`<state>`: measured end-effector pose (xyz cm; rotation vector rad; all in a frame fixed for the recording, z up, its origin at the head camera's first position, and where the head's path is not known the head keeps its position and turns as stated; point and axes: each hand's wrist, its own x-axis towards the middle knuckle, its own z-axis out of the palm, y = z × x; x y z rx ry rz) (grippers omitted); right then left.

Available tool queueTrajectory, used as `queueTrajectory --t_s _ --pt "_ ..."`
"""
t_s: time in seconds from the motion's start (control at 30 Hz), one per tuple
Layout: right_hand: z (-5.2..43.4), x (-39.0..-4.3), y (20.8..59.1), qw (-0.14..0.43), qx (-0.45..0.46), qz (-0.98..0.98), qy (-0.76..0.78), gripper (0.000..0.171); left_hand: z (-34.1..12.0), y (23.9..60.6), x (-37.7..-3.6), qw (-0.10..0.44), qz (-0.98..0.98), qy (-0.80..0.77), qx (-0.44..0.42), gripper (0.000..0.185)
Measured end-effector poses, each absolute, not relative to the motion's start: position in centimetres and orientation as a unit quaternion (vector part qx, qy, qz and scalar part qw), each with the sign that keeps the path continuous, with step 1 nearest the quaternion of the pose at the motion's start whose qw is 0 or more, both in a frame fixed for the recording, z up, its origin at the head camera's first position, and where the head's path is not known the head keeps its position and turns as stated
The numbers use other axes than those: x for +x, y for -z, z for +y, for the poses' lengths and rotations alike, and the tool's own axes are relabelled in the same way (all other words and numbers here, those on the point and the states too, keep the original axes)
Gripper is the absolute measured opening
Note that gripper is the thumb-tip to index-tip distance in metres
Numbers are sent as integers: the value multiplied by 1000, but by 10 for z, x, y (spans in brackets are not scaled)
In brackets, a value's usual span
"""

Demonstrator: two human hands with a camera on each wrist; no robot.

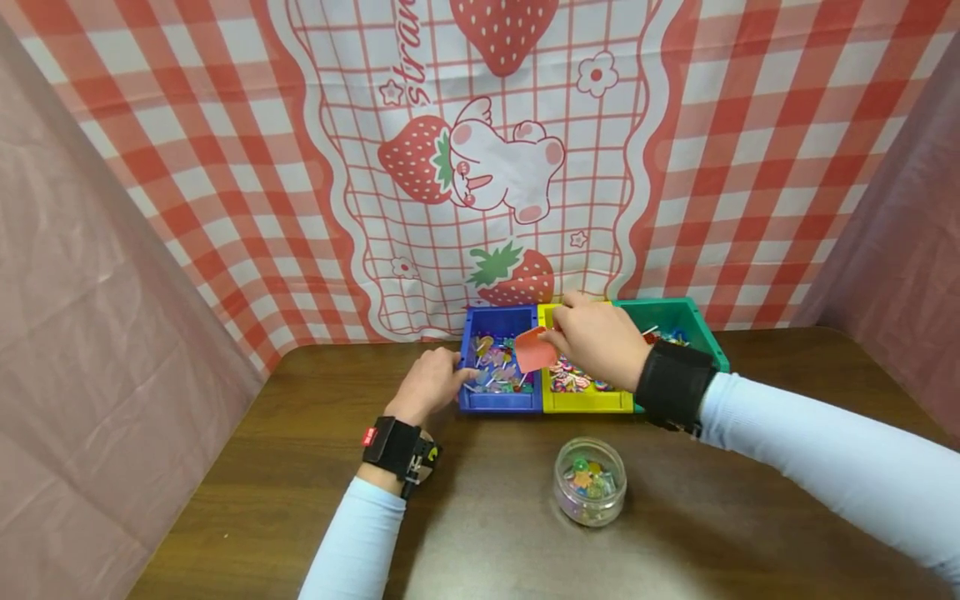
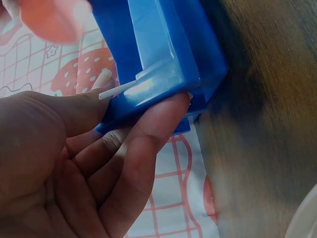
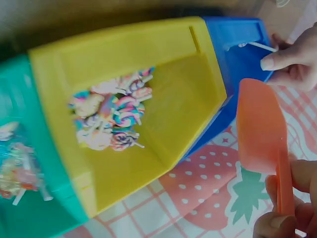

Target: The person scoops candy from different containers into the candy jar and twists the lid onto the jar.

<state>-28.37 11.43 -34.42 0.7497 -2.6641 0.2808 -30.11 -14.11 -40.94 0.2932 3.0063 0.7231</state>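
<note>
Nearest me, the little clear jar sits on the desk, some candy still inside. My right hand pinches the orange scoop over the blue bin. My left hand grips that bin's edge. Sorting is partly done.

My arms wear pale blue sleeves; black wrist straps sit on both, the left bearing a small red tag.
</note>
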Motion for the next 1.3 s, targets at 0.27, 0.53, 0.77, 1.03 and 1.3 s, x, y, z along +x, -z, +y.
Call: queueTrajectory --t_s 0.27,0.53,0.77,1.03,1.3 --pt "72 -309 363 242 284 -927 -33 27 -143 409 -302 14 969 -226 100 27" --pt "50 -319 365 161 250 -955 -6 16 -142 408 -303 14 969 -224 98 27" --pt "48 -327 372 83 202 -976 -28 25 -142 408 -304 16 971 -219 97 26" --pt "40 -333 386 53 187 -979 -67 29 -143 408 -303 13 972 -215 98 27" --pt "39 -335 395 99 196 -973 -65 27 -141 408 -303 9 972 -213 98 30"
